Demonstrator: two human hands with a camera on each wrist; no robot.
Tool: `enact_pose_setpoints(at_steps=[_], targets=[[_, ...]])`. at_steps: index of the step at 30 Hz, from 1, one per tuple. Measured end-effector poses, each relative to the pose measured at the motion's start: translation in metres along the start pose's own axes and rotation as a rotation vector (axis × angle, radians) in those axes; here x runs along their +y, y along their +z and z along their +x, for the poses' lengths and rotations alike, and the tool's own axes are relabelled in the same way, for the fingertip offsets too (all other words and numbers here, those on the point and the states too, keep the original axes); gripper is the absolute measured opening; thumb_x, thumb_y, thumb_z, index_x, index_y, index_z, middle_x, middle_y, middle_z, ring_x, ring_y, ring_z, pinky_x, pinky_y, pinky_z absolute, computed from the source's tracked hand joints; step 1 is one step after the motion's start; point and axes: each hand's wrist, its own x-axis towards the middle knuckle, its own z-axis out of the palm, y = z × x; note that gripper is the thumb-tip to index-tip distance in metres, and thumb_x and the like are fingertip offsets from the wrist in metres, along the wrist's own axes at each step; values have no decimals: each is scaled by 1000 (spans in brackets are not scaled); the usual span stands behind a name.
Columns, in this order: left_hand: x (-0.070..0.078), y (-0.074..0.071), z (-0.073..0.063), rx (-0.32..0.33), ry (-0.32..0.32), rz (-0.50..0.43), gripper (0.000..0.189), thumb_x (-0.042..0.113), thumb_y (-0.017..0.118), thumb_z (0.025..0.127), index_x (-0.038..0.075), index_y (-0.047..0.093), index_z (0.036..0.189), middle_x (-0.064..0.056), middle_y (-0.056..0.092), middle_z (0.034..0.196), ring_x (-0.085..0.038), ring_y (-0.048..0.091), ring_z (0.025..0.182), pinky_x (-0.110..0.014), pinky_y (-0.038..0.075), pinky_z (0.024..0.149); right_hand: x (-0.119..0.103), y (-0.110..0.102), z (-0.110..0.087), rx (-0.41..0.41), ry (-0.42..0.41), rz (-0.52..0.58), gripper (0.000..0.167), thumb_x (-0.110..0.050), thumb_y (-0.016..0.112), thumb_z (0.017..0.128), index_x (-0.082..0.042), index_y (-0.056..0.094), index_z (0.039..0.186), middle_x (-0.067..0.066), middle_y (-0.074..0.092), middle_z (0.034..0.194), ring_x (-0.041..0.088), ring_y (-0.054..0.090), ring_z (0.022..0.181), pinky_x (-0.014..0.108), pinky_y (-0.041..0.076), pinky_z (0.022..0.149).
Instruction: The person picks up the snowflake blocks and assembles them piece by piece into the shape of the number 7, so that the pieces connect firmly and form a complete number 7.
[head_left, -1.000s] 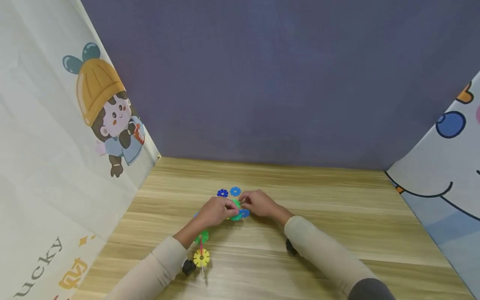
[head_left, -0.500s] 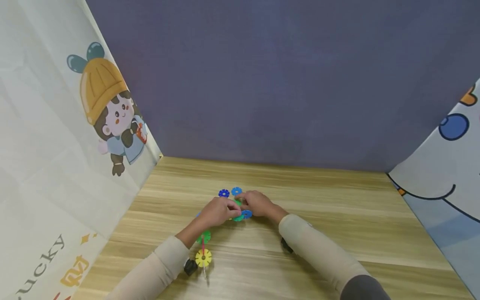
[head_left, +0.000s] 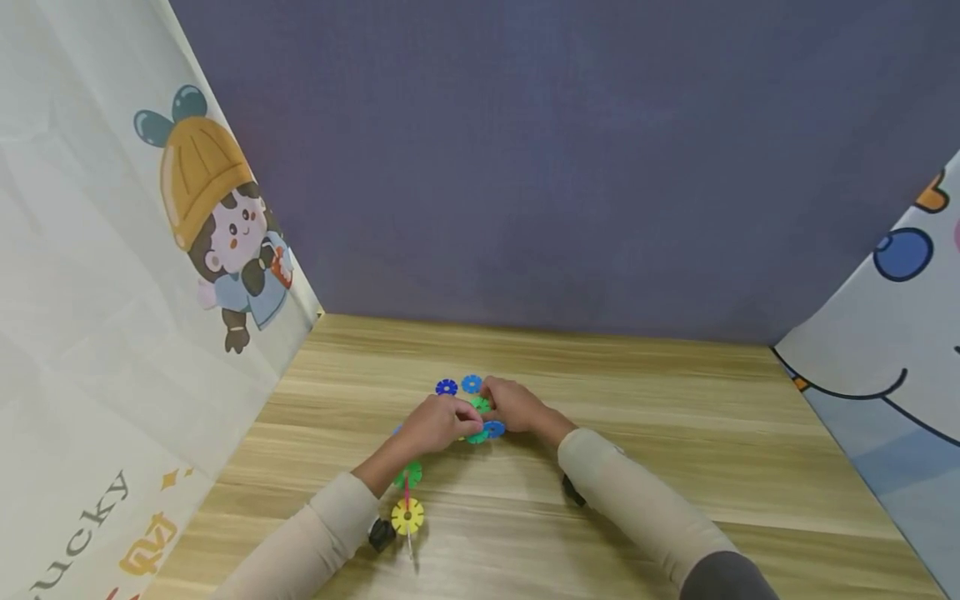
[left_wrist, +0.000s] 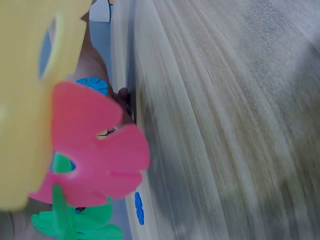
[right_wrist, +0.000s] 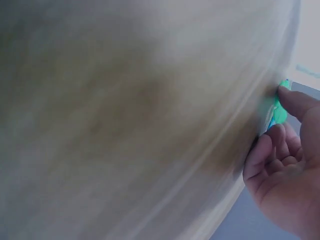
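My left hand [head_left: 437,423] pinches a chain of notched plastic discs near its teal-green disc [head_left: 477,436]; a blue disc [head_left: 494,429] joins on the right. Toward me the chain continues with a green disc [head_left: 409,475], a pink disc [left_wrist: 100,155] and a yellow disc [head_left: 407,516], partly hidden by the left arm. My right hand [head_left: 517,407] holds another green disc [head_left: 480,405] at its edge, just above the teal one. In the right wrist view, the thumb lies against that green disc [right_wrist: 281,107], with the other fingers curled below. Whether the two discs are joined cannot be told.
Beyond the hands, a dark blue disc [head_left: 447,387] and a lighter blue disc [head_left: 472,383] lie loose on the wooden table [head_left: 675,400]. A dark purple panel [head_left: 555,167] stands at the table's back, with printed white sheets on both sides.
My right hand has shifted slightly left toward the teal disc, and its fingertips have moved so that more of the green disc shows. The left hand keeps its pinch almost in place.
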Motion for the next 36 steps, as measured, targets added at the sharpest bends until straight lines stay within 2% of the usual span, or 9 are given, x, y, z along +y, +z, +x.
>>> enact_pose_setpoints(at_steps=[6,11,16,19,22,24,27,29,36], targets=[[0,1,4,11,-14,-10,10,29,71,96,24,78,93,11,76,89,-4,54,65,-22,46,61,9,-5,-1,20,-1,102,25,-18,78,90,-8,55,92,0,53,78,12,46,69,24,39,63],[-1,2,7,15,-17,-10,10,29,71,97,24,79,95,11,76,91,-3,58,71,-23,49,65,16,-9,-2,18,-41,113,14,-15,68,95,-11,56,88,-4,49,70,9,43,62,23,37,59],[0,2,10,18,-19,-11,10,29,71,97,24,79,96,10,76,91,-3,60,71,-23,50,66,23,-16,-6,20,-50,144,18,-17,63,99,-13,53,85,-4,40,66,10,37,59,24,34,59],[0,3,11,21,-24,-13,9,28,71,96,23,78,94,10,76,91,-4,60,72,-23,50,66,27,-19,-9,30,-76,142,18,-15,63,99,-13,53,83,-6,41,67,8,39,60,23,35,60],[-1,3,14,28,-34,-14,9,29,71,96,24,78,94,11,76,91,-4,60,74,-24,50,68,31,-23,-12,29,-79,166,10,-14,64,98,-13,59,89,-7,47,67,6,44,59,22,39,58],[-1,4,15,32,-41,-12,9,30,72,96,25,78,93,12,76,90,-4,61,75,-25,51,69,33,-25,-15,14,-66,212,2,-12,64,97,-11,63,98,-7,51,65,6,47,56,21,41,55],[0,3,18,37,-52,-3,8,30,72,96,27,78,93,14,75,89,-3,61,76,-25,51,71,36,-28,-20,-20,-37,305,19,-10,62,97,-8,65,116,-6,56,62,6,50,51,22,45,51],[1,3,19,41,-53,0,8,30,72,96,27,78,92,14,75,88,-3,60,76,-25,50,71,38,-30,-23,-40,-26,361,25,-9,60,98,-7,63,123,-5,56,60,7,51,50,23,45,51],[2,3,23,64,-48,0,8,28,72,96,23,79,93,12,75,87,-3,60,74,-24,50,68,47,-37,-33,-59,23,460,21,-14,55,104,-9,64,123,1,63,67,12,56,53,26,48,53]])
